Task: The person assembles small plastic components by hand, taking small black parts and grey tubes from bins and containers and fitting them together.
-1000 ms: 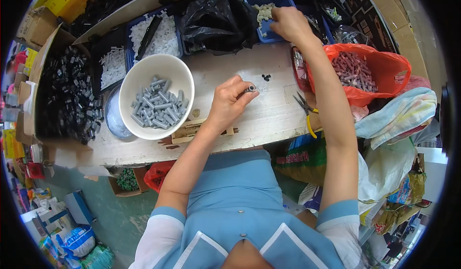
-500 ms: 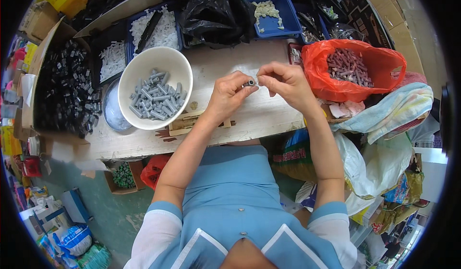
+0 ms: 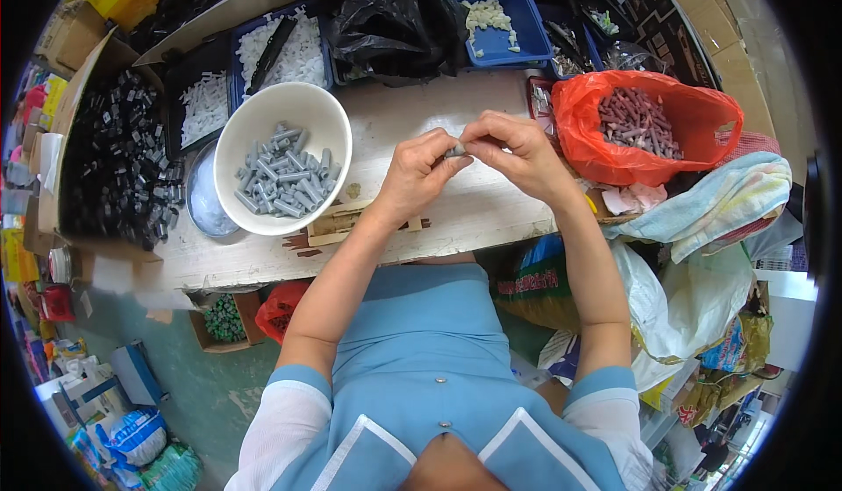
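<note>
Over the middle of the table, the left hand pinches a short gray plastic tube between thumb and fingers. The right hand meets the tube's right end, its thumb and forefinger pressed together; whether that grip pinches a small part, I cannot tell. More gray tubes fill the cream bowl to the left; a red plastic bag stands right.

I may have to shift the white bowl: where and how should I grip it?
Probably pinch the white bowl by its right rim, coming from the right across bare tabletop: that rim is exposed, whereas its left side overlaps a round dish in view.
</note>
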`<action>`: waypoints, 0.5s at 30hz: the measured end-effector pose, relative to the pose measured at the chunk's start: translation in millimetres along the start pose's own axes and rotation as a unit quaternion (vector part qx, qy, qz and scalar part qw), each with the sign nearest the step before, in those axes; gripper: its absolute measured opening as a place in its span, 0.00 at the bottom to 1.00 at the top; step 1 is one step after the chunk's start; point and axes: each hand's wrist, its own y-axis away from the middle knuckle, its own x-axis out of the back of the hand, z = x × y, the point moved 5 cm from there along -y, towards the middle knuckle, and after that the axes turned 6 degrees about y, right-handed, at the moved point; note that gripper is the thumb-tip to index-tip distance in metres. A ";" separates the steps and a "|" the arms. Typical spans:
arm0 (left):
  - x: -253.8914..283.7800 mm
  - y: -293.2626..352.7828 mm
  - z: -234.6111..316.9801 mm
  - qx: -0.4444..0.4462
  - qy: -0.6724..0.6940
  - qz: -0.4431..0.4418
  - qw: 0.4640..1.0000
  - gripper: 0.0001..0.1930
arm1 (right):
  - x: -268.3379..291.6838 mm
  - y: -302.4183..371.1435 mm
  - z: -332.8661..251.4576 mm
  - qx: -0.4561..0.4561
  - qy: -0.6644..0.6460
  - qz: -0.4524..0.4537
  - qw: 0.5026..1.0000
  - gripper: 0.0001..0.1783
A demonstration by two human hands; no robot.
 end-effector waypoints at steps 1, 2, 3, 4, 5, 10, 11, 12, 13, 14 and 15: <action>0.8 0.2 -0.3 0.000 0.001 0.000 1.000 0.06 | 0.9 0.0 0.0 0.000 0.000 -0.001 1.000 0.04; 0.5 0.5 -2.7 0.021 0.021 -0.009 1.000 0.06 | 0.9 0.1 1.0 -0.010 -0.017 -0.010 1.000 0.04; 0.1 1.3 -4.7 0.042 0.041 -0.018 0.998 0.06 | 0.3 0.0 1.6 -0.020 -0.034 -0.020 0.999 0.04; 0.7 1.8 -4.6 0.043 0.042 -0.017 0.998 0.06 | 0.3 -0.4 1.2 -0.021 -0.034 -0.021 0.999 0.04; 0.8 2.6 -6.8 0.069 0.082 -0.018 0.994 0.06 | -0.4 -0.8 0.9 -0.022 -0.041 -0.028 0.998 0.04; 0.3 6.4 -12.7 0.162 0.180 -0.050 0.969 0.07 | -8.0 3.9 8.4 -0.041 -0.093 -0.039 0.994 0.04; 0.6 6.1 -10.0 0.168 0.171 -0.049 0.970 0.07 | -8.3 5.6 8.7 -0.051 -0.089 -0.034 0.994 0.04; 0.8 6.8 -8.8 0.176 0.163 -0.047 0.970 0.07 | -9.2 7.3 9.9 -0.060 -0.086 -0.028 0.994 0.05; -0.2 6.3 -9.0 0.175 0.162 -0.047 0.970 0.07 | -9.9 7.7 14.1 -0.048 -0.082 -0.018 0.995 0.05; 0.3 3.6 -6.5 0.136 0.137 -0.032 0.981 0.06 | -9.5 8.6 11.1 -0.048 -0.082 -0.017 0.995 0.05; 0.9 1.5 -4.3 0.095 0.112 -0.016 0.989 0.06 | -7.7 10.0 10.3 -0.090 -0.118 0.002 0.989 0.05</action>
